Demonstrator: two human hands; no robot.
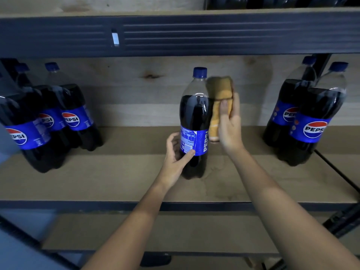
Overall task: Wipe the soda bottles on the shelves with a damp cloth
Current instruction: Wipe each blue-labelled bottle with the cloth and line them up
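- Fingers of left hand [176, 152] curled round lower label of centre bottle [194, 121], thumb pressed across front, steadying it upright.
- Right hand [228, 123] gripping folded cloth [219, 106], thumb on top, cloth pressed to bottle's right flank.
- Standing mid-shelf [116, 178], well apart from bottle group at left [58, 117] and pair at right [307, 117].
- Step in hand, by the look of it: wiping this one bottle's side.
- Next move likely calls for turning bottle under left grip to bring unwiped faces round.
- Clear smooth plastic, dark cola, glossy blue label, ribbed blue cap [200, 72]; cloth tan, soft, nubbly; shelf board matt brown, faintly stained.
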